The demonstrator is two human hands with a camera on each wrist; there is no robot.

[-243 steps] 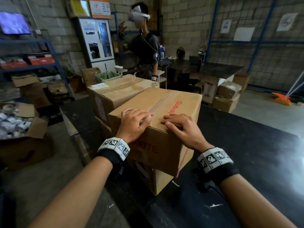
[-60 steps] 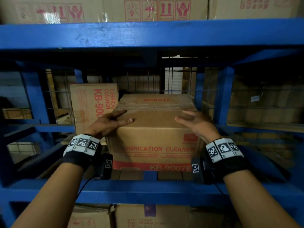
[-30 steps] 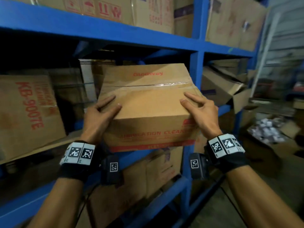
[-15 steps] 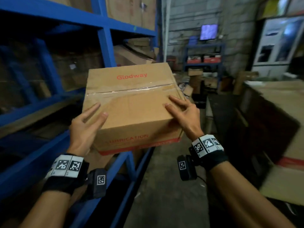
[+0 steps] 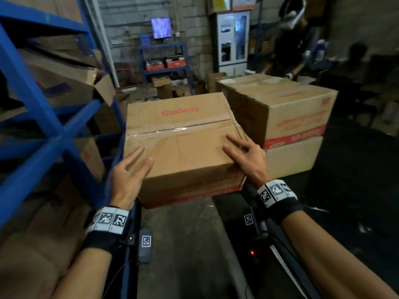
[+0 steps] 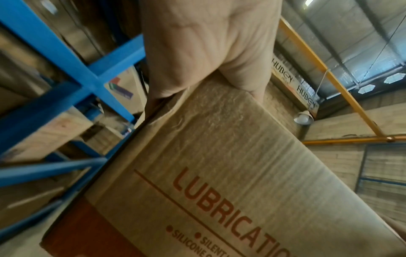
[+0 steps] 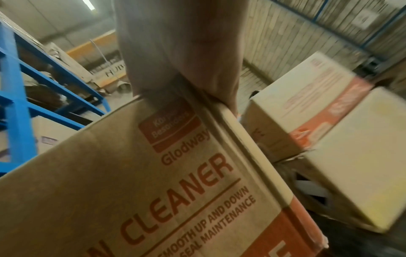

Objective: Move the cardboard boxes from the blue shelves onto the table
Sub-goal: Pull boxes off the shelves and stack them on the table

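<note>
Currently: box (image 5: 183, 147) is carried off the shelves (image 5: 43, 130), which stand left of the left hand (image 5: 127, 175); clamped between it and the right hand (image 5: 248, 156), fingers laid flat and straight on top at the near corners. Risk: slippage is judged likely if inward pressure is eased; the stack (image 5: 280, 117) just beyond the right hand may be clipped

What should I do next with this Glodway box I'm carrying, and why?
Probably swing the box right and forward toward the table. It hangs over the floor aisle, pressed between the left hand and right hand, with the blue shelves on its left, while two stacked boxes already sit on the table to its right.
</note>
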